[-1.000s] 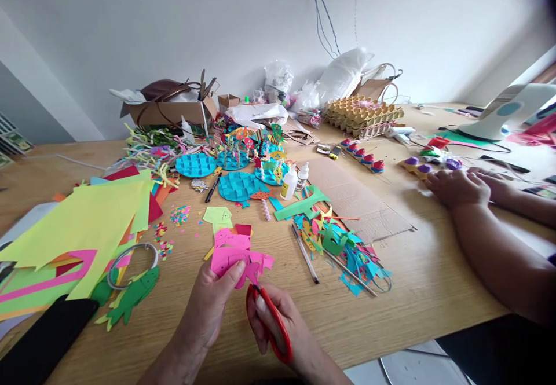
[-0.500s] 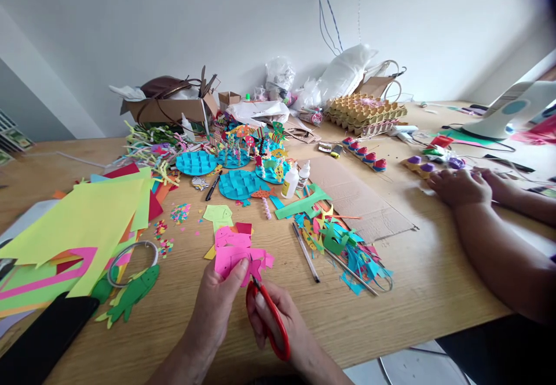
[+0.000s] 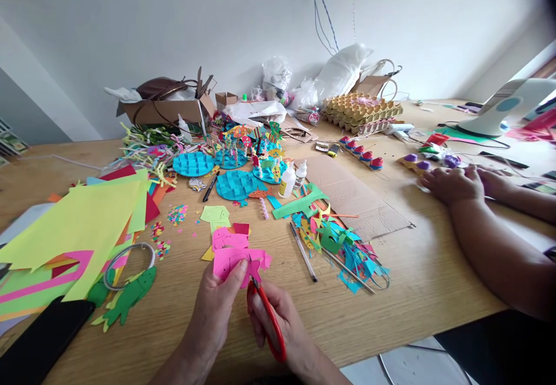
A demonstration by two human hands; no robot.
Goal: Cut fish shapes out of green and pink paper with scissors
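Note:
My left hand (image 3: 219, 298) pinches a piece of pink paper (image 3: 225, 262) between thumb and fingers; drawn lines show on it. My right hand (image 3: 278, 315) is wrapped round the handles of red scissors (image 3: 273, 327), whose blades meet the paper's right side. Just beyond lie another pink paper piece (image 3: 228, 237) and a light green paper cut-out (image 3: 216, 215). A pen (image 3: 303, 252) rests to the right, beside a heap of colourful paper scraps (image 3: 354, 257).
Yellow paper sheets (image 3: 95, 205), a tape roll (image 3: 130, 252) and green paper fish (image 3: 130, 298) lie left. Blue discs (image 3: 241, 185) and glue bottles (image 3: 287, 179) stand beyond, near flat cardboard (image 3: 347, 194). At right, another person's hands (image 3: 454, 185) touch painted egg-carton pieces (image 3: 414, 164).
The whole view has shifted slightly, so the things on the table appear a little further left. My hands keep almost the same hold on the pink paper and the scissors.

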